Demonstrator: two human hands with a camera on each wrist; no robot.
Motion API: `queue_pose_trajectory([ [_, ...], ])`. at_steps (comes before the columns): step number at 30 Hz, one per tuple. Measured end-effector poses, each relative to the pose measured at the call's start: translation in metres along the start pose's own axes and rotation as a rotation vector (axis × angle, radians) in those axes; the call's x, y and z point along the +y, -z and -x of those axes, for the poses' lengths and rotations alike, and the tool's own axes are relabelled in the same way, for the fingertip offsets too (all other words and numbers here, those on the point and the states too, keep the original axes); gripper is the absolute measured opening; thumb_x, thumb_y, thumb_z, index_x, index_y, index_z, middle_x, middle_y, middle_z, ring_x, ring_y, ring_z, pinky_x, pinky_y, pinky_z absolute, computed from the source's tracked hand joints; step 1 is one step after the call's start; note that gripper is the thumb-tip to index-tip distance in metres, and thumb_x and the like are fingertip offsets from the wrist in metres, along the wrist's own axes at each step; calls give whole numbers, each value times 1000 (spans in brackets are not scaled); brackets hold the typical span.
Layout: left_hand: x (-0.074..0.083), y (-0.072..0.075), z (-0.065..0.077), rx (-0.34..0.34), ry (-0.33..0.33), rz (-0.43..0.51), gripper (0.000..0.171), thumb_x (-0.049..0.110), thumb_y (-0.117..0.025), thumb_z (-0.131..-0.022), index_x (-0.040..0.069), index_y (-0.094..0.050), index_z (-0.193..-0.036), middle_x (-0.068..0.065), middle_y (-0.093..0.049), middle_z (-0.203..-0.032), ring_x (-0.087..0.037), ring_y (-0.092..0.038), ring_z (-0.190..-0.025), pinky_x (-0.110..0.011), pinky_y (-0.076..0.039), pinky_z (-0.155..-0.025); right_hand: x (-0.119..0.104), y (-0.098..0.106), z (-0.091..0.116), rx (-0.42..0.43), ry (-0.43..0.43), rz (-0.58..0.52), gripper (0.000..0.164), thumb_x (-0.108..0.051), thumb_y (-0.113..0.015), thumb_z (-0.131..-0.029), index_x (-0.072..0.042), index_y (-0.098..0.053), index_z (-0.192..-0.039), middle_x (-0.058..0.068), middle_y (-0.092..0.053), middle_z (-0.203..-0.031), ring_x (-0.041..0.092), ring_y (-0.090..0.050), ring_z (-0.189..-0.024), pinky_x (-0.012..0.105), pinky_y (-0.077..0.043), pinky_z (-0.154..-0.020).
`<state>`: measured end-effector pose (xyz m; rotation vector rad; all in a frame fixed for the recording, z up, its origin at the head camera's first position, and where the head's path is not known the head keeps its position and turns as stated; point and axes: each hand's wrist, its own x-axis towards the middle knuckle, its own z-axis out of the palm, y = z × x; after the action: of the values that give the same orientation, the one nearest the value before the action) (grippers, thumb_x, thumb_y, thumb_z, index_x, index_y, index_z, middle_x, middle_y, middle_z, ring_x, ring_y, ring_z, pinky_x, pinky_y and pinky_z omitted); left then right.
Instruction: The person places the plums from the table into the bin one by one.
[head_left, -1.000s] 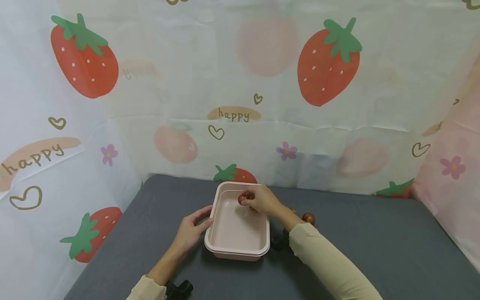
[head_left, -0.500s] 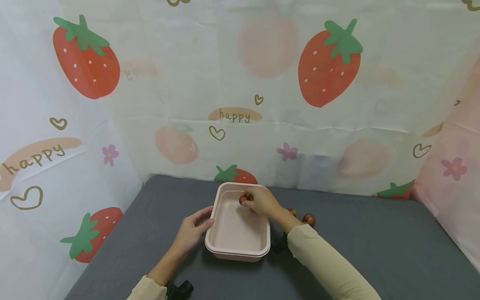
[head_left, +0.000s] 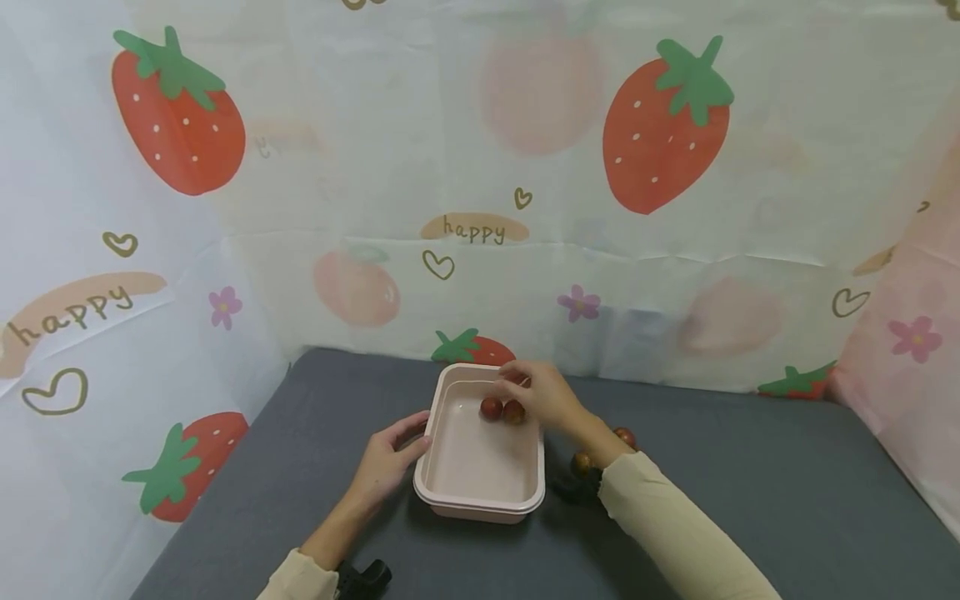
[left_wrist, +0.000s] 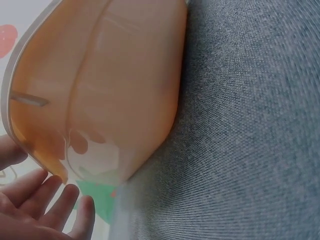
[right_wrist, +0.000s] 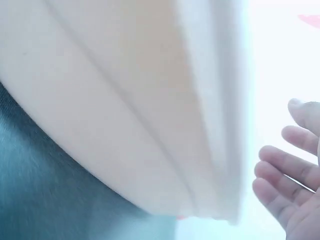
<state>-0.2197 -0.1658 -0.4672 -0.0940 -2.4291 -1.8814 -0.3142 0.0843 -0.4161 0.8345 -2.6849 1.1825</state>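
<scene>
1. Head view: a pink rectangular plastic box (head_left: 480,479) sits on the grey cloth-covered bench (head_left: 735,475), near the back edge. Inside, toward its far end, a reddish-brown round fruit (head_left: 491,408) lies just beside a browner round fruit (head_left: 514,412).
2. Same view: the left hand (head_left: 381,463) touches the box's left rim with fingertips and thumb. The right hand (head_left: 549,397) is over the far right corner, close to the browner fruit. Under and beyond its forearm are a yellow-brown round fruit (head_left: 581,463) and a partly hidden red round fruit (head_left: 625,437), both outside the box. A strawberry-print curtain (head_left: 375,167) hangs behind.
3. Left wrist view: the box's outer wall fills the upper left, its base on the bench. The left grip is relaxed, fingers spread, fingertips at the rim without closing round it.
4. Right wrist view: the box's side and blurred rim take up the left and middle. At the right edge, the right grip is released, its fingers loosely extended and holding nothing.
</scene>
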Motion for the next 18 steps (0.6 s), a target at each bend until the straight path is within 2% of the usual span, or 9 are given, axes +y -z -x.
queue_pose_trajectory([
  [6,1,0,0,-1,-7,-12,45,15,-63,-94,4,-54,-137,-18,-58,-137,-33,-49,-134,-52,-38,-110,-2,33,24,44,33,7,26,-20,-68,-92,-3,-70,-112,10,-73,-104,20,-68,-88,32,-57,-77],
  [12,1,-1,2,-8,-4,-17,45,15,-63,-95,4,-54,-137,-18,-58,-137,-33,-49,-134,-52,-38,-110,10,60,58,97,-12,5,22,-20,-68,-92,-7,-71,-109,9,-73,-105,20,-68,-90,36,-57,-79],
  [18,0,-1,2,-3,-4,-18,45,15,-62,-95,4,-53,-138,-18,-57,-138,-33,-48,-135,-53,-38,-111,33,82,88,149,-94,40,24,-25,-66,-93,-10,-70,-111,8,-73,-106,21,-68,-91,30,-55,-79],
])
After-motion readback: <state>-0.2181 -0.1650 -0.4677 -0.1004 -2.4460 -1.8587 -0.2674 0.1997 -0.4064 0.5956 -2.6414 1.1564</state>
